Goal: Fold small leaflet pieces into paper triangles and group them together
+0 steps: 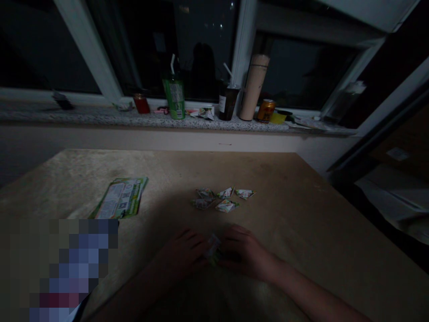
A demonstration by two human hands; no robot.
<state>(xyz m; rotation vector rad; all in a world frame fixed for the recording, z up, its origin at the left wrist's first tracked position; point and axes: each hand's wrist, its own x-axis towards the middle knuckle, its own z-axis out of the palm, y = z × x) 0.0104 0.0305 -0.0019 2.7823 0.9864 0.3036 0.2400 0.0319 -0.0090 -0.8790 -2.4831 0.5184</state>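
In the dim light near the front of the table (284,214), my left hand (186,248) and my right hand (246,251) meet around a small piece of printed paper (213,243). It is whitish with green patches, and its lower part is in shadow. My left fingers close on its left side, while my right fingers curl in from the right. Just beyond the hands lie several small folded paper triangles (227,205) with the same kind of colourful print. Farther left rests a stack of green and white printed leaflets (121,198).
Behind the table runs a speckled stone windowsill (201,124). On it stand a green carton (175,99) with a straw, a dark cup (228,103) with a straw, a tall beige flask (254,87), a gold can (266,111) and a red jar (141,103). A pixelated patch covers the lower left.
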